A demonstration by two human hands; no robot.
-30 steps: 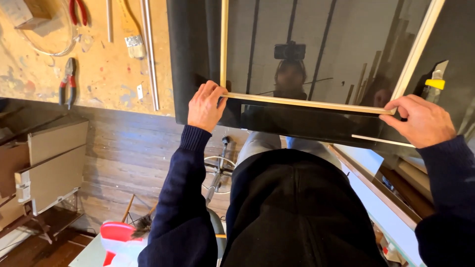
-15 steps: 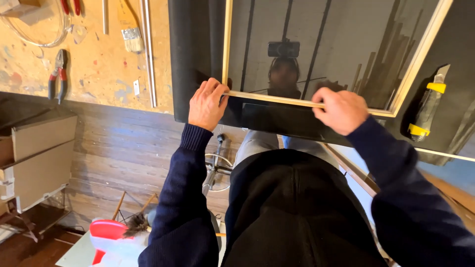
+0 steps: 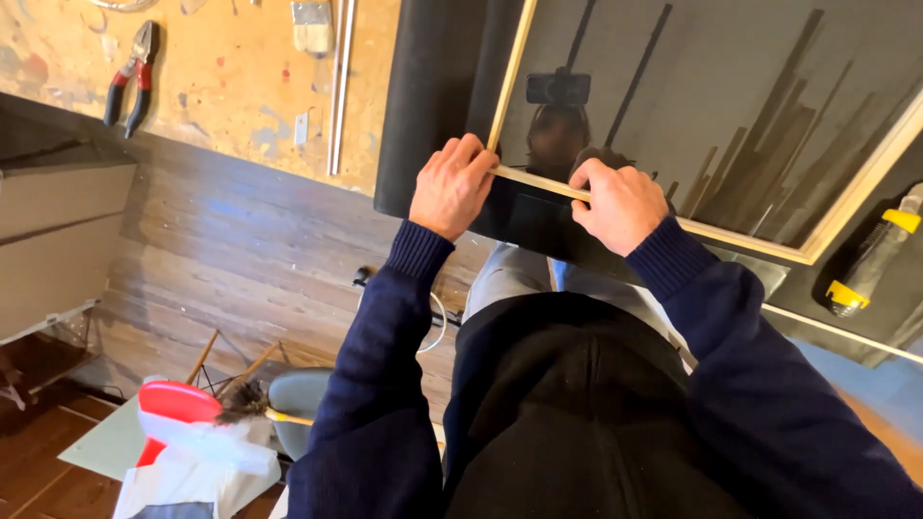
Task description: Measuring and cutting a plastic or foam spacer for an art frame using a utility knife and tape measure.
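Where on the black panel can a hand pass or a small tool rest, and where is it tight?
Free: the black strip left of the upright wooden strip, and the glossy dark area inside the frame. Crowded: the corner where the left hand and right hand press the lower wooden strip. The utility knife takes the right edge.

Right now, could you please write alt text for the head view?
Both hands, left hand and right hand, press a thin wooden strip onto a dark glossy panel. A yellow-and-black utility knife lies right; pliers hang on the left.
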